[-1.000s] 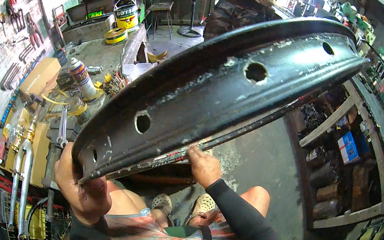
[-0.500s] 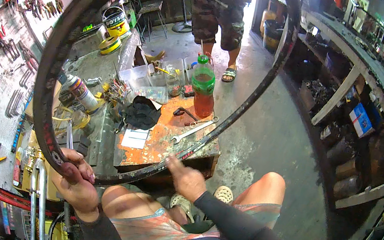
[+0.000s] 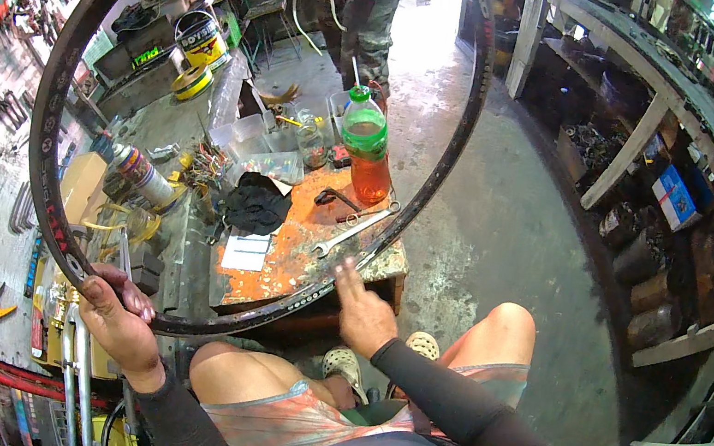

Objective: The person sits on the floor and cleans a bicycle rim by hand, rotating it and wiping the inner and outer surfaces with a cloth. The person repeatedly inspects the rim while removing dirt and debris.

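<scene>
A large black bicycle wheel rim (image 3: 46, 122) without spokes is held upright before me. My left hand (image 3: 118, 316) is closed around its lower left part, with the thumb on the near side. My right hand (image 3: 366, 315) has its index and middle fingers stretched out, their tips against the lower right of the rim. Beyond the rim stands a low bench with a worn orange top (image 3: 293, 246). On it lie a combination wrench (image 3: 353, 234), a black cloth (image 3: 255, 204) and a white paper (image 3: 246, 252). A green-capped bottle of red liquid (image 3: 370, 178) stands at its far side.
Hand tools hang on the left wall board (image 3: 2, 195). Spray cans (image 3: 140, 175) and a cardboard box (image 3: 83, 184) sit left of the bench. A person (image 3: 352, 17) stands beyond it. A long workbench (image 3: 638, 99) with loaded shelves runs along the right.
The rim has shifted left and turned slightly, both hands with it. My right fingers have straightened along it. The other person has moved left, and a hand now shows.
</scene>
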`<state>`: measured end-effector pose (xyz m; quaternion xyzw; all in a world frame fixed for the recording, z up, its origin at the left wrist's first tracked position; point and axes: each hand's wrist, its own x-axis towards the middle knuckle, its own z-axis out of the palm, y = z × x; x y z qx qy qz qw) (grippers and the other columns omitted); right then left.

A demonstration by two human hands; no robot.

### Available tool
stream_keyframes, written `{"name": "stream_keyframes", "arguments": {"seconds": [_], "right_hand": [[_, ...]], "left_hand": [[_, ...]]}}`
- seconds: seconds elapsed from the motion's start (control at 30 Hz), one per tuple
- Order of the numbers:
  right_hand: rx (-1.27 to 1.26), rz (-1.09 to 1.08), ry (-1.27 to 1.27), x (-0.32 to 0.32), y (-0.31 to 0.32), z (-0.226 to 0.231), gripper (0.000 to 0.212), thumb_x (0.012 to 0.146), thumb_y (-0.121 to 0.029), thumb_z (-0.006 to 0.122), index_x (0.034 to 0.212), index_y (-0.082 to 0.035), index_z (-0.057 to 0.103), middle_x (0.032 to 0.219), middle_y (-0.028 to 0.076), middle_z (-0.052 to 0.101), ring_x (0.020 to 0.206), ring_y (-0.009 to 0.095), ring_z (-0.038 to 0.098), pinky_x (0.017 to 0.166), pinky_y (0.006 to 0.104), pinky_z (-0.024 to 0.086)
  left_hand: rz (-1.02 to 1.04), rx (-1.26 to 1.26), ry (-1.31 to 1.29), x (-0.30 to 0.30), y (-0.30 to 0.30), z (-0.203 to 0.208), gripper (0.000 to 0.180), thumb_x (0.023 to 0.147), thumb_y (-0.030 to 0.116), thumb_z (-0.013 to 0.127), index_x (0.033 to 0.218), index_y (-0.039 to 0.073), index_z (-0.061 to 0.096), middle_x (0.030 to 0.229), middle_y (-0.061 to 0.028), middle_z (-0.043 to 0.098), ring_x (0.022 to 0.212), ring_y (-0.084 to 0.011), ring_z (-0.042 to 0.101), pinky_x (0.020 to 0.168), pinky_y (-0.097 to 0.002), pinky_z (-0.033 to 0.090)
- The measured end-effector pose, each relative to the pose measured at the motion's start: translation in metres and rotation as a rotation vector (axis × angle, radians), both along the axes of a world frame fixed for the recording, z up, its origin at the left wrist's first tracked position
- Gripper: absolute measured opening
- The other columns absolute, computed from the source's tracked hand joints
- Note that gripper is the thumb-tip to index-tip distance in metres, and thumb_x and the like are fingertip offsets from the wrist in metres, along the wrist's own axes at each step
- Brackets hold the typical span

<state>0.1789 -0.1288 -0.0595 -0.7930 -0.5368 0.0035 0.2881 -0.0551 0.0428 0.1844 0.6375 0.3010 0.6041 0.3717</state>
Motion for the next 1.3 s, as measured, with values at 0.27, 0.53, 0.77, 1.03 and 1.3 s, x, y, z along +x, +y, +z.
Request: {"name": "stream_keyframes", "arguments": {"seconds": [0.27,0.53,0.77,1.03,1.3], "right_hand": [[0.0,-0.021,0.016,0.006,-0.006,-0.009,0.082,0.091,-0.001,0.059,0.171,-0.004,0.043,0.181,0.025,0.036,0.083,0.037,0.075,0.079,0.0481,0.064],[0.122,0.04,0.046,-0.005,-0.005,-0.018,0.079,0.091,-0.002,0.06,0.169,-0.002,0.047,0.179,0.023,0.04,0.082,0.035,0.073,0.077,0.0468,0.063],[0.103,0.029,0.089,-0.009,-0.006,-0.014,0.083,0.091,-0.002,0.062,0.171,0.0,0.04,0.181,0.028,0.034,0.085,0.04,0.073,0.081,0.051,0.063],[0.215,-0.007,0.18,-0.024,-0.005,-0.02,0.087,0.089,-0.005,0.066,0.171,0.003,0.038,0.18,0.03,0.033,0.085,0.041,0.073,0.081,0.0505,0.063],[0.225,-0.002,0.114,-0.02,-0.004,-0.02,0.087,0.089,-0.001,0.063,0.173,-0.001,0.039,0.18,0.028,0.035,0.081,0.038,0.072,0.076,0.0486,0.063]], "left_hand": [[0.013,-0.016,-0.005,0.006,0.005,0.005,0.068,0.111,0.074,0.054,0.097,0.008,0.055,0.066,0.0027,0.042,0.052,-0.0077,0.042,0.048,-0.0248,0.035],[0.012,0.004,-0.004,0.018,0.003,0.016,0.069,0.111,0.075,0.054,0.097,0.007,0.055,0.067,0.0023,0.043,0.053,-0.0072,0.042,0.047,-0.0244,0.035],[-0.01,-0.026,0.013,0.007,0.007,0.013,0.067,0.111,0.074,0.054,0.1,0.008,0.054,0.07,0.0026,0.042,0.056,-0.0064,0.042,0.047,-0.0243,0.035],[0.015,-0.041,0.009,0.015,0.002,0.015,0.068,0.11,0.075,0.055,0.1,0.008,0.054,0.069,0.003,0.041,0.055,-0.0062,0.041,0.048,-0.0233,0.034],[0.023,-0.009,-0.003,0.019,0.003,0.015,0.068,0.111,0.075,0.054,0.099,0.008,0.056,0.068,0.0029,0.04,0.054,-0.0064,0.041,0.048,-0.0237,0.034]]}}
